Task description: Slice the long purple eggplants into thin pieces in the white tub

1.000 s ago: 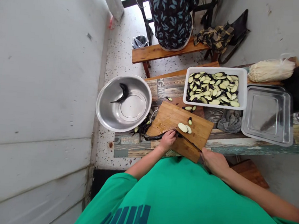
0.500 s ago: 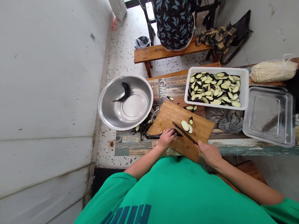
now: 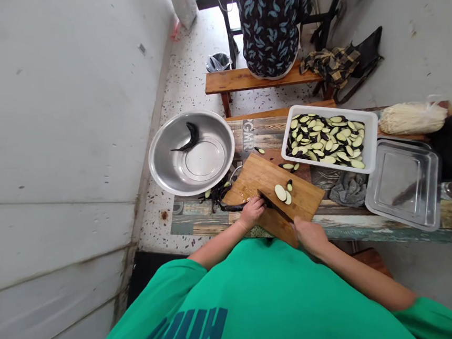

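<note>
My left hand [image 3: 253,212] is closed on a long dark eggplant [image 3: 232,207] that lies across the left front of the wooden cutting board [image 3: 249,174]. My right hand [image 3: 309,236] grips the handle of a knife [image 3: 280,210]. Its dark blade lies at a slant right beside my left fingertips, at the eggplant's end; the exact contact is hidden. Pale eggplant slices [image 3: 280,192] rest on the board beyond the blade, with a small dark-skinned piece near them.
Left stands a steel basin [image 3: 157,161] with one eggplant [image 3: 191,136]. Behind right is a white tray [image 3: 329,165] of eggplant slices, near a grey cloth [image 3: 348,190] and a clear plastic container [image 3: 405,182]. Dark trimmings [image 3: 219,191] lie by the basin. A person [image 3: 267,30] sits on a bench beyond.
The knife has shifted slightly left and toward me, up against the eggplant by my left fingers. My left hand stays on the eggplant. The camera view has shifted a little.
</note>
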Motion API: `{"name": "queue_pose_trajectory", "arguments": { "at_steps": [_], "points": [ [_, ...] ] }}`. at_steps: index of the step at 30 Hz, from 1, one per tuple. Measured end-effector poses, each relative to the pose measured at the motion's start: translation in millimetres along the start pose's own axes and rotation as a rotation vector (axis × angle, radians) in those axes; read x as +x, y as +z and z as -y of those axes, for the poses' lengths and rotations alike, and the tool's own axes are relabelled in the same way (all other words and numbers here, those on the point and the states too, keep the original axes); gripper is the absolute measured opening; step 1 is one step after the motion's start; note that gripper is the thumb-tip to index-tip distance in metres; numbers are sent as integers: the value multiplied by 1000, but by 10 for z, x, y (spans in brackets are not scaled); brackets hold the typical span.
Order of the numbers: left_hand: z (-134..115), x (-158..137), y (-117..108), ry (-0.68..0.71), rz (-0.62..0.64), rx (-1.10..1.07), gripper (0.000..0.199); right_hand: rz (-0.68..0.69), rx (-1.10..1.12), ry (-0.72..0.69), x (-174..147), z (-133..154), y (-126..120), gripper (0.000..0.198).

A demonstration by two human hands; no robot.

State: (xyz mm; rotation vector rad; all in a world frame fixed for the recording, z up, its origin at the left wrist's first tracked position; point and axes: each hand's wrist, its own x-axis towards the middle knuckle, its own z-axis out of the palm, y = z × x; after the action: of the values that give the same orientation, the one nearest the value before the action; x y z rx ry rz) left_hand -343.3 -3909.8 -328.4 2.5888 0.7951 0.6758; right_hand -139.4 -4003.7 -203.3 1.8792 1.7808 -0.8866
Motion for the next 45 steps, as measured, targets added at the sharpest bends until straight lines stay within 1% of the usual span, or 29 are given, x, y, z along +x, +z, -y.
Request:
{"name": "queue_pose_trajectory", "arguments": {
  "at_steps": [3, 5, 8, 11, 12, 13, 15, 18, 20, 22, 25, 29, 32, 35, 39, 41, 43, 45],
  "points": [
    [-41, -32, 11, -2, -14, 46, 31, -60, -4, -7, 264, 112, 98, 38],
    [-56, -71, -22, -40, -44, 89, 27, -110, 7, 10, 376, 92, 151, 41],
    [-30, -132, -127, -152, -74, 109, 25, -147, 15, 56, 437, -66, 155, 43],
    [18, -144, -190, -303, -95, 42, 29, -155, -7, 62, 431, -235, 52, 43],
    [25, -130, -178, -322, -95, 21, 28, -149, -17, 53, 419, -269, 5, 43],
    [24, -108, -148, -308, -85, 10, 26, -144, -28, 42, 400, -288, -43, 43],
    [-1, -47, -47, -207, -49, 12, 20, -146, -54, 22, 332, -290, -124, 43],
    [-54, 49, 108, -66, -45, 36, 21, -166, -79, -3, 150, -248, -182, 41],
    [-66, 90, 151, -15, -63, 29, 23, -153, -83, -10, 1, -226, -183, 39],
    [-55, 111, 142, 29, -56, 9, 24, -123, -82, -3, -138, -220, -164, 37],
    [-30, 122, 90, 64, -48, -2, 22, -94, -64, 10, -294, -237, -111, 34],
    [-43, 123, 78, 34, -57, -13, 23, -55, -38, 20, -399, -276, -25, 33],
    [-57, 118, 115, -1, -51, -29, 25, -22, -28, 38, -368, -269, 9, 33],
    [-48, 113, 153, 6, -35, -32, 29, -21, -17, 45, -184, -193, 8, 32],
    [-46, 100, 147, 5, -15, -28, 30, -86, -15, 18, 163, -60, -1, 40],
    [-58, 86, 116, -12, 3, -11, 28, -113, -9, 22, 262, -50, -1, 43],
    [-69, 70, 83, -37, 8, 28, 26, -132, -10, 53, 266, -92, 0, 43],
    [-69, 60, 61, -37, -5, 54, 26, -154, -25, 63, 185, -163, 0, 41]
  ]
}}
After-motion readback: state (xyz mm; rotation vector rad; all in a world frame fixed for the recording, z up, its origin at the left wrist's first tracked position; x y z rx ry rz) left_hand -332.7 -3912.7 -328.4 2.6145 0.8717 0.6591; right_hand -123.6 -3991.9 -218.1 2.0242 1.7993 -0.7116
